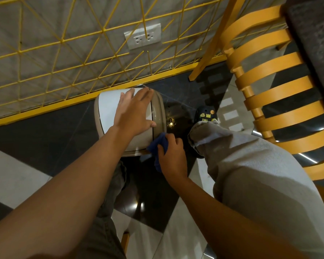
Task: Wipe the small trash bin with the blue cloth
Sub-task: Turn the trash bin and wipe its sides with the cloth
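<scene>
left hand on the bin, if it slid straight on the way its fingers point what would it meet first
Probably the yellow grid fence just beyond the small trash bin. The left hand lies flat on the lid, fingers pointing up and slightly right toward the fence's bottom rail. Depth is unclear.

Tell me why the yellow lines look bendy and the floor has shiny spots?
In the head view, the wide-angle lens bows the yellow grid and the chair slats; the glossy dark floor mirrors lamps as bright glints; the left hand on the trash bin looks a bit smeared at the fingertips; the right hand with the blue cloth sits in dimmer light.
</scene>
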### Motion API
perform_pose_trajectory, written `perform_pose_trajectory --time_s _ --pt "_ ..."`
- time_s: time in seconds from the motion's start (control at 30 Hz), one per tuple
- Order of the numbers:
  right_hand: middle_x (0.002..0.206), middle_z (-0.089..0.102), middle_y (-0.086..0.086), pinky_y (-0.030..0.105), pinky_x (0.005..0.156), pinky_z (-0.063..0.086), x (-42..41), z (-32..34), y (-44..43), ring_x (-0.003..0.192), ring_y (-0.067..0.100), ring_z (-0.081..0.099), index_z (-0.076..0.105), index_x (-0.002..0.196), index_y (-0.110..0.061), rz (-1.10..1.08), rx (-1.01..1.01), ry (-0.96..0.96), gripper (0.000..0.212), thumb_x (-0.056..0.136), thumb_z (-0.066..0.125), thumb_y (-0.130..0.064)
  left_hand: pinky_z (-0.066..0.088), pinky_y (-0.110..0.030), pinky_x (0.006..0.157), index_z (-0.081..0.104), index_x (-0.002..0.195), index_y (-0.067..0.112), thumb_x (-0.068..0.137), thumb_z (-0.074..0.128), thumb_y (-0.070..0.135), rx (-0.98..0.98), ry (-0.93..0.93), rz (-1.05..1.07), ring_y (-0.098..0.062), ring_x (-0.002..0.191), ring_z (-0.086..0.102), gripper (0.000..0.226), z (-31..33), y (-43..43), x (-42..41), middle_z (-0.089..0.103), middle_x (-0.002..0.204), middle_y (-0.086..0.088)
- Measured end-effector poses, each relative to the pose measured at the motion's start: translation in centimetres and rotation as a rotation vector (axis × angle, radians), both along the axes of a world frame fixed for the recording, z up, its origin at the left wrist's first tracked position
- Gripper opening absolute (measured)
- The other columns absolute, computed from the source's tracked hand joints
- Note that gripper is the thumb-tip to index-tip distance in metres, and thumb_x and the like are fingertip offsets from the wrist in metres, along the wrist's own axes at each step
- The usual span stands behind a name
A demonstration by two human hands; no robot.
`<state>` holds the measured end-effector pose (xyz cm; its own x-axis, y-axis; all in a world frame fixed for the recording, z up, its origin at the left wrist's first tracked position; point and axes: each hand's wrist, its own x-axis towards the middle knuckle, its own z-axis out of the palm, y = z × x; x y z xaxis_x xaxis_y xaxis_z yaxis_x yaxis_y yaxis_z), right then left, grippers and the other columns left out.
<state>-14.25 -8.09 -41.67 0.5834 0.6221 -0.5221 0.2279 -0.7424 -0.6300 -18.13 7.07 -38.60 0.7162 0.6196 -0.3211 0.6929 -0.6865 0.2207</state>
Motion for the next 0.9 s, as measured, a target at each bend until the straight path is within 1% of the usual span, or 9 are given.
perform_pose_trajectory --time_s 0.1,0.23,0.3,0.5,0.63,0.7,0.8,0.87,0.9 --pt "0.125 0.044 0.008 0.031 0.089 0.047 0.1 -0.4 -0.5 0.108 0.022 0.053 0.042 0.127 -0.018 0.023 -0.039 -0.005 0.035 0.093 0.051 -0.019 0.025 -0.051 0.113 0.024 0.144 0.018 0.069 0.074 0.045 0.005 0.004 -0.004 -0.035 0.138 0.022 0.093 0.1 0.0 0.1 0.027 0.152 0.0" --pt "0.123 0.045 0.006 0.028 0.086 0.046 0.1 0.0 0.4 0.106 0.019 0.052 0.043 0.127 -0.018 -0.028 0.076 -0.067 0.037 0.092 0.053 -0.02 0.023 -0.051 0.112 0.024 0.143 0.017 0.07 0.074 0.044 0.007 0.001 -0.005 -0.036 0.138 0.023 0.093 0.1 0.1 0.1 0.029 0.152 -0.001" --pt "0.122 0.045 0.005 0.025 0.084 0.044 -0.1 -0.1 0.6 0.104 0.018 0.052 0.042 0.128 -0.018 -0.022 0.089 -0.089 0.037 0.092 0.053 -0.021 0.022 -0.051 0.113 0.024 0.143 0.017 0.07 0.074 0.043 0.009 0.002 -0.005 -0.036 0.138 0.023 0.093 0.1 0.0 0.2 0.029 0.152 -0.001" --pt "0.122 0.046 0.007 0.034 0.088 0.049 0.0 -0.6 -0.5 0.106 0.021 0.052 0.043 0.127 -0.018 0.066 -0.034 -0.071 0.035 0.092 0.052 -0.021 0.024 -0.051 0.114 0.022 0.144 0.016 0.071 0.072 0.044 0.013 0.027 -0.024 -0.036 0.139 0.021 0.093 0.4 0.0 0.1 0.026 0.153 -0.001" --pt "0.117 0.049 0.008 0.035 0.085 0.05 0.0 0.4 0.5 0.102 0.021 0.054 0.049 0.122 -0.016 0.042 0.143 -0.151 0.032 0.091 0.053 -0.02 0.024 -0.051 0.113 0.024 0.144 0.016 0.071 0.074 0.041 0.0 0.006 -0.008 -0.037 0.138 0.022 0.092 0.5 -0.1 0.1 0.028 0.152 -0.002" --pt "0.118 0.049 0.01 0.037 0.085 0.05 -0.1 0.5 0.8 0.102 0.023 0.053 0.048 0.124 -0.015 0.08 0.171 -0.197 0.033 0.091 0.052 -0.02 0.024 -0.051 0.114 0.024 0.144 0.016 0.071 0.074 0.04 -0.01 0.006 0.001 -0.037 0.139 0.021 0.092 0.5 -0.1 0.1 0.028 0.152 -0.002" --pt "0.12 0.048 0.01 0.038 0.088 0.048 0.1 0.0 0.1 0.105 0.023 0.051 0.045 0.127 -0.016 0.18 0.048 -0.222 0.034 0.093 0.049 -0.02 0.024 -0.051 0.114 0.022 0.145 0.015 0.071 0.074 0.041 -0.007 0.014 -0.011 -0.037 0.139 0.021 0.094 0.5 -0.1 0.2 0.026 0.153 -0.001" --pt "0.123 0.046 0.01 0.037 0.091 0.046 0.1 -0.5 -0.8 0.109 0.024 0.049 0.045 0.127 -0.016 0.212 -0.047 -0.188 0.033 0.094 0.047 -0.02 0.024 -0.051 0.114 0.021 0.145 0.016 0.072 0.073 0.043 0.0 0.027 -0.02 -0.037 0.139 0.021 0.094 0.5 -0.1 0.1 0.025 0.153 -0.001" --pt "0.124 0.046 0.01 0.037 0.092 0.046 0.1 -0.6 -0.9 0.11 0.024 0.049 0.045 0.127 -0.016 0.206 -0.058 -0.174 0.033 0.095 0.047 -0.019 0.024 -0.051 0.114 0.021 0.145 0.016 0.072 0.073 0.043 -0.001 0.027 -0.019 -0.037 0.139 0.021 0.094 0.5 -0.1 0.1 0.025 0.153 -0.001"
